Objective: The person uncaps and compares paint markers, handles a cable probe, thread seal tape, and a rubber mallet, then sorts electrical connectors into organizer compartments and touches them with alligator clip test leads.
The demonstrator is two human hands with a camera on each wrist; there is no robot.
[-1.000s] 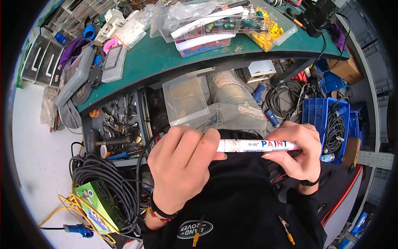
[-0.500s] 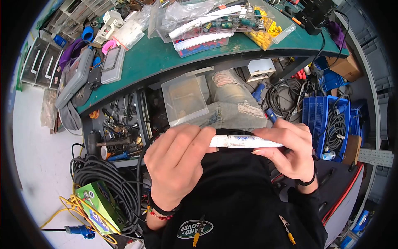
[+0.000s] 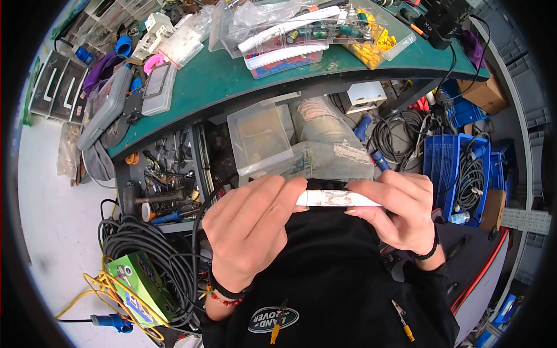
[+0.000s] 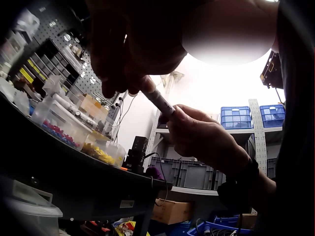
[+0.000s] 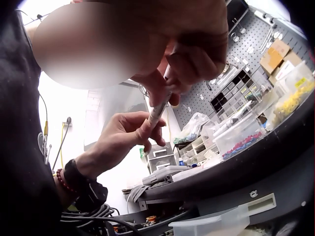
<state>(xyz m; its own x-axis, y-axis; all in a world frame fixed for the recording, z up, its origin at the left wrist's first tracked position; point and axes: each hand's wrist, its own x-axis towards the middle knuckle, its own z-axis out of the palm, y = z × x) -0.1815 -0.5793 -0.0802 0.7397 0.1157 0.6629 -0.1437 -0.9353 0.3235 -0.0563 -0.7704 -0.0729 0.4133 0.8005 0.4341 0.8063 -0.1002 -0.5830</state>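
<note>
A white paint marker (image 3: 342,198) lies level between both hands, above the lap, with a worn brownish patch facing up. The left hand (image 3: 249,226) pinches its left end, thumb below and fingers above. On the barrel, the right hand (image 3: 400,209) grips with thumb and curled fingers, hiding the right end. From the left wrist view, the marker (image 4: 162,103) slants between the hands, the right hand (image 4: 202,137) at its lower end. In the right wrist view, the left hand (image 5: 115,142) pinches the far end of the marker (image 5: 156,112).
A green workbench (image 3: 214,87) spans the front, bearing clear boxes of small parts (image 3: 284,64). Below are an open tool drawer (image 3: 168,168) and a translucent bin (image 3: 261,139). Black cable coils (image 3: 145,249) lie at left; a blue crate (image 3: 435,162) stands at right.
The marker has turned about its length: the printed lettering has rolled out of sight and the worn patch faces up. The right hand has shifted left along it, closer to the left hand.
</note>
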